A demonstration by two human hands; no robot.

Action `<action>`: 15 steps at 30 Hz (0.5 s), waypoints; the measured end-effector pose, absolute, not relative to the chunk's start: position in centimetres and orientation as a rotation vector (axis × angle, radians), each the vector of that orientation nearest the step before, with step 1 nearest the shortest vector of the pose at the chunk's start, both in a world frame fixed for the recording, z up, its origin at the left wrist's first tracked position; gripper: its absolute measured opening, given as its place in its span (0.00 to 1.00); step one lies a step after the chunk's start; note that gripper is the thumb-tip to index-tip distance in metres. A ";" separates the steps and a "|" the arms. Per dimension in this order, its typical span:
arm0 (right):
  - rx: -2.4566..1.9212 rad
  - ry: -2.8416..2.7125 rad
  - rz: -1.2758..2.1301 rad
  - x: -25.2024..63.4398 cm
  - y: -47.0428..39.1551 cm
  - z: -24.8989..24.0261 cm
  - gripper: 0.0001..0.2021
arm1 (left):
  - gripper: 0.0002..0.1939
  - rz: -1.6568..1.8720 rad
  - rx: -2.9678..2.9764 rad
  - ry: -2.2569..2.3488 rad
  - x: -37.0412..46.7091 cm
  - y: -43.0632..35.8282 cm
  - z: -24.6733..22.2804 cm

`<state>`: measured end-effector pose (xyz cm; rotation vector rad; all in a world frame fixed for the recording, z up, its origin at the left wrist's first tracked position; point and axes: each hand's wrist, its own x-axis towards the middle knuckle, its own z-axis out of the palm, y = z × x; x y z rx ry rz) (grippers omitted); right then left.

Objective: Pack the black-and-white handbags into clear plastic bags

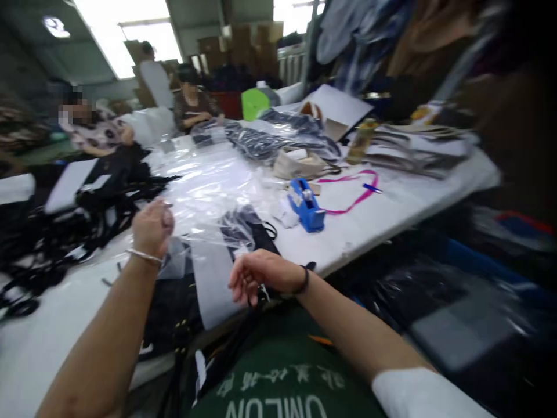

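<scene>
My left hand (153,227) is closed in a fist above the table, beside clear plastic film (204,200); what its fingers hold, if anything, is hidden. My right hand (256,274) has its fingers curled inward near the table's front edge, with a small white bit and dark cord at the fingertips, too blurred to name. Between the hands lies a white sheet (213,278) on black fabric items (174,313). Another black piece (256,232) sits partly under the clear film, just beyond my right hand.
A blue tape dispenser (308,206) stands right of centre, near a pink ribbon (363,197) and a blue pen (372,188). Black strapped items (87,215) pile up at the left. Wrapped dark goods (282,136) lie farther back. People (195,101) are across the table.
</scene>
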<state>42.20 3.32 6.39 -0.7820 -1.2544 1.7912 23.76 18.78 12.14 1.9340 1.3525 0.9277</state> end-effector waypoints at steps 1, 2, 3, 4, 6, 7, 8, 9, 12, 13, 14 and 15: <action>-0.817 -1.429 1.575 42.1 2.9 7.7 0.31 | 0.22 0.987 1.909 1.375 22.9 18.2 12.2; -0.928 -1.573 1.311 42.0 2.8 8.9 0.29 | 0.23 1.025 1.908 1.346 22.6 17.2 12.1; -1.059 -1.672 1.024 41.8 3.0 9.7 0.27 | 0.22 1.034 1.928 1.278 22.7 15.9 11.9; -1.208 -1.744 0.742 41.7 3.5 10.2 0.27 | 0.21 1.013 1.974 1.182 23.0 14.4 11.6; -1.481 -1.864 0.310 41.8 5.0 10.0 0.22 | 0.20 0.888 2.127 1.042 23.7 11.3 11.2; -1.591 -1.925 0.176 42.1 5.9 9.4 0.19 | 0.20 0.786 2.236 1.027 23.6 10.0 11.0; -1.686 -1.983 0.091 42.8 6.7 8.7 0.18 | 0.20 0.668 2.360 1.042 23.2 9.1 10.7; -1.767 -2.036 0.046 43.6 7.4 7.9 0.17 | 0.20 0.531 2.487 1.079 22.5 8.7 10.3; -1.999 -2.042 0.082 47.4 9.5 6.2 0.17 | 0.18 0.130 2.700 1.300 18.8 11.5 8.8; -2.091 -1.963 0.154 48.8 10.3 6.1 0.16 | 0.16 0.072 2.667 1.421 17.4 13.7 8.6; -2.181 -1.850 0.236 50.4 11.4 6.2 0.14 | 0.12 0.075 2.586 1.557 15.9 16.2 8.7; -2.251 -1.711 0.313 51.9 12.7 6.7 0.12 | 0.07 0.155 2.446 1.712 14.4 18.9 9.2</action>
